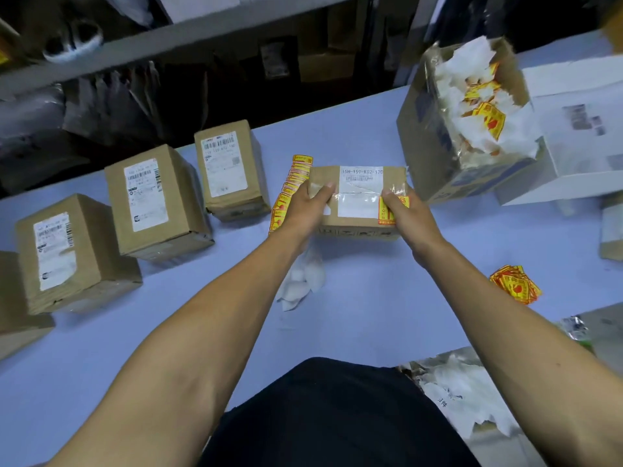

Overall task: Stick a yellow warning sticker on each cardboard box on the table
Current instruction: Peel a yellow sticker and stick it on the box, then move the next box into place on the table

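We note the left hand (308, 205) and right hand (403, 210), fingers curled, gripping the taped rectangular cardboard box (357, 197); glossy yellow sticker (391, 210) under right fingers.

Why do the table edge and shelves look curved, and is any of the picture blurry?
Head view: the wide-angle lens bows the table edge and shelf; the open box at right and the background are smeared; the held box is sharper, with glare on its tape.

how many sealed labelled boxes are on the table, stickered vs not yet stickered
Stickered: 1, the held box with a yellow sticker
Not yet stickered: 3, near, middle, far
Total: 4
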Tool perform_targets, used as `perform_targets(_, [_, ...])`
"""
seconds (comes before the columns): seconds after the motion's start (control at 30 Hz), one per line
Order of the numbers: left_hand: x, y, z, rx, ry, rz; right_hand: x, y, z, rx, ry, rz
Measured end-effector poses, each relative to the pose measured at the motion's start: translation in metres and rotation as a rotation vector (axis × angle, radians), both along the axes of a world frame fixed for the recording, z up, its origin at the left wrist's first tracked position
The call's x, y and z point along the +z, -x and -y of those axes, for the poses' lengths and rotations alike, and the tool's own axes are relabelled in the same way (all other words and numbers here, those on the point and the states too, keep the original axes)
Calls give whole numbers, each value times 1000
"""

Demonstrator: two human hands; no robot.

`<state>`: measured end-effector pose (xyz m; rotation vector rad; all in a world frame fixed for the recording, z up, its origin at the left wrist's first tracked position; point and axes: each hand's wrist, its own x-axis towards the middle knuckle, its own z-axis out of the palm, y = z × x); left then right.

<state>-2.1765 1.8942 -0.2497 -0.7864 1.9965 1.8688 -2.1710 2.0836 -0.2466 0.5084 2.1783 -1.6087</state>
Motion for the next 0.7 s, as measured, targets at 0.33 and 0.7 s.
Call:
perform_targets(0.33, [-15,20,-9,-23,74,32,-20,27,-9,30,-17,43])
perform_targets(0.7, [12,9,24,-182,411,-68,16,24,8,82,-391,-205])
